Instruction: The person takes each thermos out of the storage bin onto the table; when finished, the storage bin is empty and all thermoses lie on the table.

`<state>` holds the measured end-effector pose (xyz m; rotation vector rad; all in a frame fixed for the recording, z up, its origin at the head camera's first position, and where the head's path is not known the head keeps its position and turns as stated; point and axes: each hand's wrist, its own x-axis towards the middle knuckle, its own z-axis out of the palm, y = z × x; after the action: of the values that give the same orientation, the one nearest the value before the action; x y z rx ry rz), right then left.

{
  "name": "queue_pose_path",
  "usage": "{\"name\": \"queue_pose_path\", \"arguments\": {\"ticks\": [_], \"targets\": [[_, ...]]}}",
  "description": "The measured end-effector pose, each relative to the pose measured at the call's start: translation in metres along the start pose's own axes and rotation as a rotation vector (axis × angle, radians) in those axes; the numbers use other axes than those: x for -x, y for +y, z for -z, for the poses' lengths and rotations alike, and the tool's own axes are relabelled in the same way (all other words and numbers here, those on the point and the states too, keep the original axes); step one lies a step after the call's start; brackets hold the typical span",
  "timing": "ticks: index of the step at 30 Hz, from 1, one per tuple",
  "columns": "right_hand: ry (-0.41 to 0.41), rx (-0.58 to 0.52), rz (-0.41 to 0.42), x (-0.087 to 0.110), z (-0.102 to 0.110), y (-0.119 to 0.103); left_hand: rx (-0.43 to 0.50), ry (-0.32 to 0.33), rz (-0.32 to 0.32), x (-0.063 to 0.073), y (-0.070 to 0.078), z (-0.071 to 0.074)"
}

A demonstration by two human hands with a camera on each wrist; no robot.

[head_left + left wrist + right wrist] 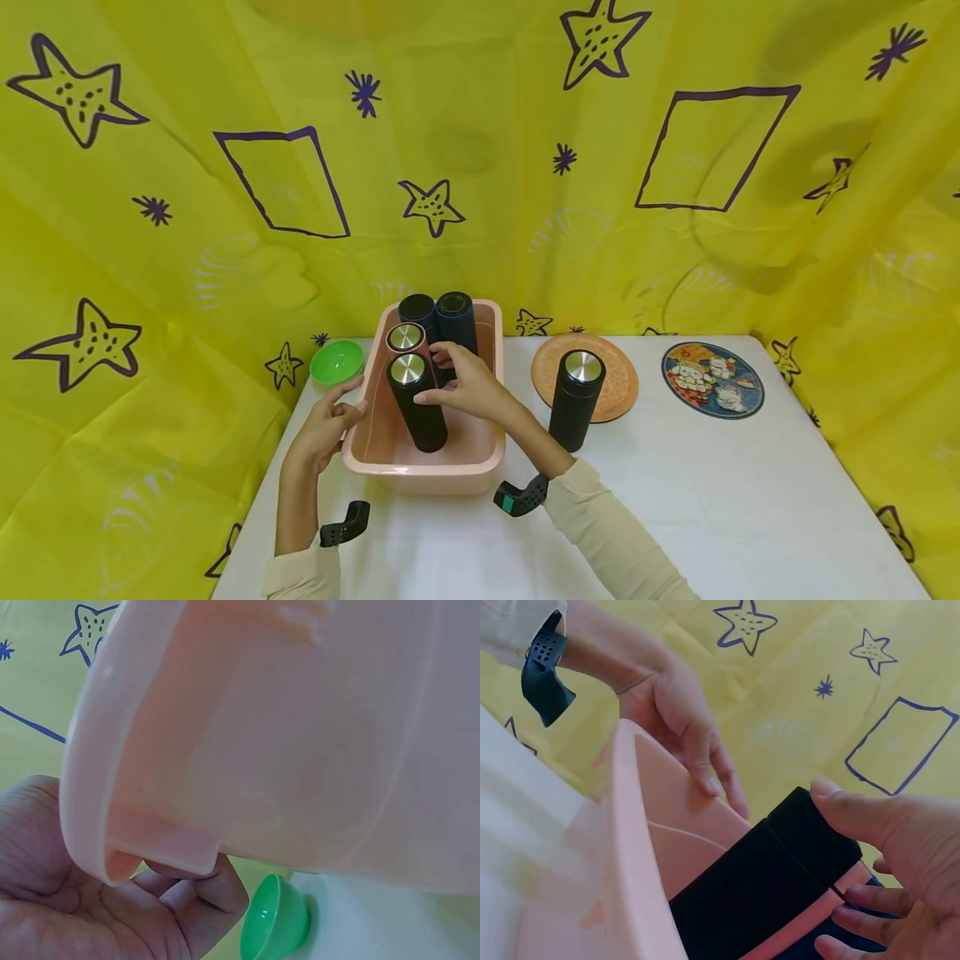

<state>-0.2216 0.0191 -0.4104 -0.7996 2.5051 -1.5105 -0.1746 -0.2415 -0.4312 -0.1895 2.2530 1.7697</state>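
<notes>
A pink plastic tub (461, 471) stands on the table with several flasks upright inside. My left hand (324, 433) grips its left rim, and in the left wrist view the fingers are curled under the tub's lip (86, 787). My right hand (472, 385) is over the tub, its thumb by the lid of a black flask (422, 417) with a silver top. In the right wrist view the fingers of the right hand (915, 877) are spread beside that flask (757, 892), not closed round it. A pink flask (406, 337) and two dark blue flasks (456, 317) stand behind it.
Right of the tub, another black flask (573, 408) stands upright before a round orange mat (618, 387). A round patterned mat (712, 380) lies farther right. Behind the left hand sits a green bowl (337, 362). A yellow curtain (495, 167) hangs behind the white table (675, 500).
</notes>
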Motion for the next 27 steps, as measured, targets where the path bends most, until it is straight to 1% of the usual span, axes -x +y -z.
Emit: {"name": "queue_pose_path", "arguments": {"ticks": [5,10,14,20,23,27], "targets": [[0.011,-0.003,-0.018,-0.001,-0.006,0.001,0.005,-0.003,0.002,-0.001,0.000,-0.001],[0.028,0.009,0.009,-0.003,-0.010,-0.001,0.006,-0.001,0.004,0.000,0.000,-0.001],[0.054,0.043,0.031,-0.005,-0.014,-0.003,0.018,-0.005,-0.001,0.000,0.000,0.000],[0.067,0.051,0.048,-0.007,-0.019,-0.003,0.017,-0.003,0.007,0.000,0.000,0.000],[0.078,0.061,0.039,-0.009,-0.022,-0.003,0.015,-0.002,0.010,0.000,0.000,0.000],[0.082,0.075,0.008,-0.010,-0.024,-0.002,0.017,0.004,0.014,-0.001,0.000,0.000]]}}
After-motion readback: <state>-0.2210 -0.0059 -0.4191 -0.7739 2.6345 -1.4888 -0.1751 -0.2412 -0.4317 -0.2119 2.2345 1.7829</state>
